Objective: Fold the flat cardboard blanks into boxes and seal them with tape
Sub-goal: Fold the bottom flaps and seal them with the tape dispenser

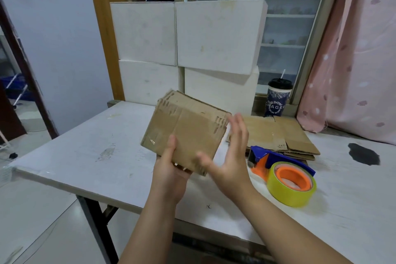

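Note:
A folded brown cardboard box (188,128), with clear tape along its top, is held tilted above the white table (85,156). My left hand (171,165) grips its near lower edge, thumb on top. Just right of the box, my right hand (231,156) is open with fingers spread, and whether it touches the box is unclear. A stack of flat cardboard blanks (285,137) lies on the table to the right. In front of the blanks a blue and orange tape dispenser (282,169) with a yellow roll rests on the table.
Several white boxes (192,49) are stacked against the window at the back of the table. A dark drink cup (277,98) with a straw stands on the sill. A pink curtain (360,70) hangs at the right. A person stands behind the window.

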Motion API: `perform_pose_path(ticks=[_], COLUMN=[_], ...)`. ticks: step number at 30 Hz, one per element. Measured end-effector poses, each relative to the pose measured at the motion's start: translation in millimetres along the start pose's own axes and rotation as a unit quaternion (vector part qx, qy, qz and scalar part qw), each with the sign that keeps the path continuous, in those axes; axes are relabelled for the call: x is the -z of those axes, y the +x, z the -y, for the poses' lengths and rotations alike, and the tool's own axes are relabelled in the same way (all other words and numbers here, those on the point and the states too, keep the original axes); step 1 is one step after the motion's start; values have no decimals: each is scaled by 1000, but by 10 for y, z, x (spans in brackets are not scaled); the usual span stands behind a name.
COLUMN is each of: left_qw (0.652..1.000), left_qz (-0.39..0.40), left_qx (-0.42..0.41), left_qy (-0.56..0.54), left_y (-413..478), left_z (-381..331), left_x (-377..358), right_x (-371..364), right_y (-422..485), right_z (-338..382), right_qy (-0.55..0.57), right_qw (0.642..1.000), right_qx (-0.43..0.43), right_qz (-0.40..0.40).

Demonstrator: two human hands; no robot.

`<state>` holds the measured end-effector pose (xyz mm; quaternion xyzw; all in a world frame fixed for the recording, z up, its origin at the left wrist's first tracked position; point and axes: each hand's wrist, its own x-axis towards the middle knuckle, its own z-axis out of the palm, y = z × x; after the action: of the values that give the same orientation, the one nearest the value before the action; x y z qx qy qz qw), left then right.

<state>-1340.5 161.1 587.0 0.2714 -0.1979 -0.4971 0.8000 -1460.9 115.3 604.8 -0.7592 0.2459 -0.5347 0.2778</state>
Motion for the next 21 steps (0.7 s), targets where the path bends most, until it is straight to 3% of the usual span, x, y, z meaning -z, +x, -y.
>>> perform_pose_path(ticks=[3, 6, 11, 15, 21], left_qw=[997, 995, 984, 927, 906], left_qz=[32, -23, -170, -260, -109], left_qx=[26, 52, 3, -118, -168], left_qy=[-63, -78, 49, 245, 373], left_y=[3, 39, 58, 31, 20], left_z=[122, 206, 175, -37, -309], left_x=[95, 200, 356, 403, 276], right_x=[64, 96, 162, 151, 167], right_y=[101, 100, 35, -45, -26], right_z=[3, -58, -235, -335, -462], right_qy=[125, 65, -14, -31, -63], right_qw=[980, 986, 991, 988, 968], right_qx=[-153, -139, -96, -108, -114], right_qz=[25, 71, 87, 102, 213])
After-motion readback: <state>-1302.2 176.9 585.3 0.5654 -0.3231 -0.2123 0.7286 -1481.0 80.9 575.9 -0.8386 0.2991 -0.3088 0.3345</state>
